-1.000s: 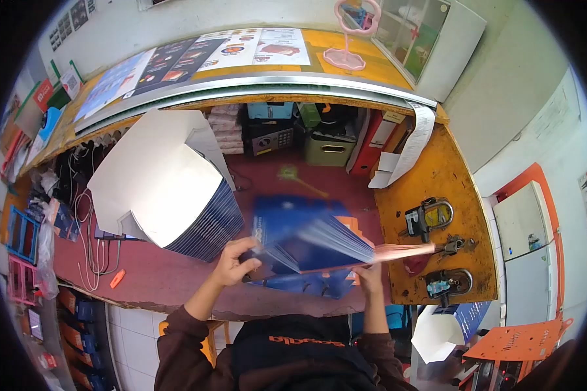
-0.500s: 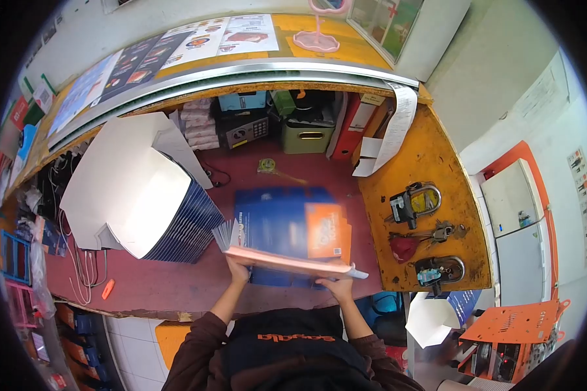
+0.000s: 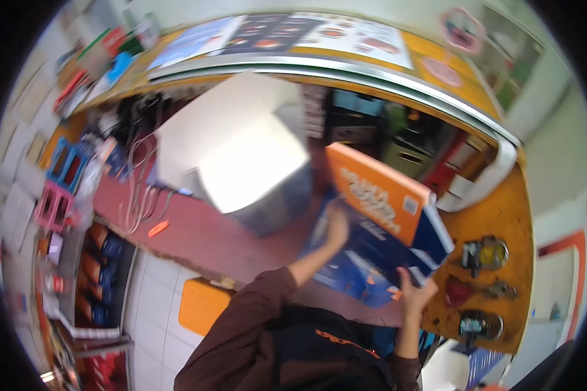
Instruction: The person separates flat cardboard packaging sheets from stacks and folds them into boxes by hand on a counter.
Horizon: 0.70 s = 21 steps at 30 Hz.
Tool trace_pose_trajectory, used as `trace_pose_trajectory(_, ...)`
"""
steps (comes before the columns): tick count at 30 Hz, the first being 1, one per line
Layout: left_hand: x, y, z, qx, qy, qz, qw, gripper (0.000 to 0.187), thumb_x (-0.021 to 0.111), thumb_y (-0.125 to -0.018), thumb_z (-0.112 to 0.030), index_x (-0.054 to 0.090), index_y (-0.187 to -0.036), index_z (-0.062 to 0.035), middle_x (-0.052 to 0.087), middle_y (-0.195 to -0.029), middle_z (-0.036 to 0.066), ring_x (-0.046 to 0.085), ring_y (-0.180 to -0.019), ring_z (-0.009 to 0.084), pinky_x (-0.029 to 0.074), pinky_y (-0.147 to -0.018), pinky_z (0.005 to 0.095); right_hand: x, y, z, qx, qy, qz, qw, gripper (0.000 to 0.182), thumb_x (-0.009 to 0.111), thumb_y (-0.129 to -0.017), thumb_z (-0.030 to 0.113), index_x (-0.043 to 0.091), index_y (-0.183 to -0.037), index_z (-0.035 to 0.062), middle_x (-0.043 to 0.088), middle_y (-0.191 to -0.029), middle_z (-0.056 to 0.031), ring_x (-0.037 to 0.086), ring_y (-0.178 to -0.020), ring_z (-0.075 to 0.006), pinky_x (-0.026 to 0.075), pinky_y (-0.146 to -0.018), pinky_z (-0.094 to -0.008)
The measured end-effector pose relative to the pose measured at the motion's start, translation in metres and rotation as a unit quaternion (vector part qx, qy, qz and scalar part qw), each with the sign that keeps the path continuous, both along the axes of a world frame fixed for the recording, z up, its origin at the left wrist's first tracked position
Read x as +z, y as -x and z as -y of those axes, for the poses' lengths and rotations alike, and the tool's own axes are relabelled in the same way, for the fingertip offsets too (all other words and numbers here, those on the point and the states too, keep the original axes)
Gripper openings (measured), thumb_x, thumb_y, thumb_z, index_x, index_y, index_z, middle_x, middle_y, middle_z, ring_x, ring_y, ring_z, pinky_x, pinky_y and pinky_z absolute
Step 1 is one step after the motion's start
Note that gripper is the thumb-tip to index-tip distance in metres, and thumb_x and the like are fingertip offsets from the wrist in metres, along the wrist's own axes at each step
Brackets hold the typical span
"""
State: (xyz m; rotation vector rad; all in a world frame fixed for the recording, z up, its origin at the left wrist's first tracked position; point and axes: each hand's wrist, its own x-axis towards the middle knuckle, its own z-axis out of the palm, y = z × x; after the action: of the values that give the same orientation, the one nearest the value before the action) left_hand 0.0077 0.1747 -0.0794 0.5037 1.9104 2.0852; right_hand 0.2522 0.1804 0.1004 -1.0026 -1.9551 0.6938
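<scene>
A thick stack of orange and blue printed sheets is tilted up on edge above the desk, its printed orange face toward me. My left hand, blurred, grips it at the left side. My right hand clasps its lower right corner, the thumb on the blue front. More blue printed sheets lie on the desk beneath. Left of my hands stands a tall pile of sheets with a white top and blue layered edges.
An orange cutter-like tool and white cables lie on the red desk. Padlocks and keys are on the wooden panel at right. A green box and red binder stand under the shelf.
The stack was low and nearly edge-on; now it is raised, with its orange face showing. My view has turned left, so the desk appears shifted right.
</scene>
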Motion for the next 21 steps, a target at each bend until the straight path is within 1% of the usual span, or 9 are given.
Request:
trace_pose_trajectory(1,0.076,-0.011,0.003,0.011,0.044,0.06,0.997,0.049,0.038,-0.095,-0.029,0.029,-0.13,0.0039,0.038,-0.128,0.023,0.037,-0.122,0.0301,0.025,-0.103,0.0369,0.037,0.014,0.003,-0.015,0.07,-0.01,0.997,0.018,0.077,-0.068,0.009,0.063,-0.074,0.0002,0.062,-0.07,-0.0097,0.061,-0.058,-0.0181,0.047,-0.052,-0.0289)
trace_pose_trajectory(4,0.154,-0.013,0.045,0.109,-0.052,-0.226,0.967,0.055,0.053,-0.085,-0.018,0.027,-0.13,0.0001,0.036,-0.126,0.021,0.039,-0.118,0.0288,0.023,-0.103,0.0402,0.039,0.017,-0.016,0.049,-0.199,0.131,0.97,0.017,0.073,-0.063,0.006,0.062,-0.077,0.0039,0.058,-0.071,-0.0097,0.059,-0.063,-0.0278,0.047,-0.053,-0.0345)
trace_pose_trajectory(7,0.168,-0.017,0.102,0.104,-0.1,-0.547,0.825,0.057,0.062,-0.077,-0.023,0.037,-0.126,-0.0071,0.039,-0.128,0.015,0.04,-0.12,0.0259,0.018,-0.104,0.047,0.009,0.02,-0.017,0.076,-0.205,0.247,0.944,0.022,0.072,-0.06,0.006,0.061,-0.08,0.0053,0.058,-0.075,-0.0096,0.058,-0.068,-0.0289,0.048,-0.058,-0.0369)
trace_pose_trajectory(9,0.174,-0.024,0.13,-0.007,0.06,-0.636,0.769,0.051,0.064,-0.075,-0.024,0.045,-0.121,-0.0138,0.044,-0.127,0.009,0.039,-0.122,0.0231,0.017,-0.104,0.0491,-0.028,0.021,-0.012,0.124,-0.172,0.366,0.906,0.022,0.069,-0.057,0.005,0.06,-0.077,0.0076,0.058,-0.077,-0.0089,0.06,-0.07,-0.0274,0.049,-0.061,-0.0372)
trace_pose_trajectory(11,0.2,-0.025,0.135,-0.197,0.214,-0.591,0.753,0.053,0.068,-0.071,-0.032,0.051,-0.117,-0.0133,0.051,-0.12,0.008,0.043,-0.119,0.0224,0.018,-0.104,0.047,-0.039,0.028,-0.002,0.272,-0.17,0.504,0.802,0.01,0.06,-0.07,0.012,0.061,-0.077,0.0055,0.06,-0.079,-0.0113,0.062,-0.07,-0.0266,0.051,-0.058,-0.0357)
trace_pose_trajectory(13,0.18,-0.019,0.124,-0.34,0.293,-0.602,0.661,0.058,0.069,-0.07,-0.036,0.051,-0.117,-0.0073,0.053,-0.116,0.011,0.048,-0.114,0.0263,0.023,-0.105,0.0432,-0.063,0.03,0.01,0.329,-0.114,0.506,0.79,0.013,0.059,-0.072,0.017,0.062,-0.076,0.0041,0.061,-0.081,-0.0134,0.063,-0.073,-0.0284,0.052,-0.059,-0.0376)
trace_pose_trajectory(16,0.114,-0.026,0.122,-0.535,0.325,-0.468,0.624,0.057,0.069,-0.069,-0.036,0.052,-0.112,-0.0015,0.054,-0.105,0.014,0.053,-0.103,0.0282,0.04,-0.091,0.0402,-0.073,0.034,0.004,0.367,-0.041,0.498,0.785,0.021,0.065,-0.073,0.023,0.063,-0.077,0.0032,0.061,-0.081,-0.0149,0.062,-0.074,-0.0313,0.051,-0.066,-0.041)
trace_pose_trajectory(19,0.08,-0.047,0.122,-0.576,0.392,-0.405,0.592,0.053,0.073,-0.064,-0.042,0.057,-0.097,-0.003,0.054,-0.099,0.014,0.053,-0.097,0.0286,0.046,-0.079,0.0402,-0.117,0.028,-0.018,0.396,-0.002,0.452,0.799,0.038,0.072,-0.066,0.038,0.063,-0.075,0.0026,0.061,-0.071,-0.0171,0.06,-0.068,-0.0347,0.048,-0.063,-0.0424)
trace_pose_trajectory(21,0.06,-0.056,0.124,-0.579,0.39,-0.432,0.571,0.061,0.071,-0.066,-0.044,0.053,-0.107,-0.0017,0.052,-0.104,0.014,0.052,-0.1,0.0294,0.045,-0.082,0.0398,-0.15,0.031,-0.041,0.439,0.079,0.433,0.783,0.047,0.072,-0.064,0.047,0.065,-0.081,0.0031,0.06,-0.069,-0.0197,0.059,-0.066,-0.0357,0.047,-0.062,-0.0422)
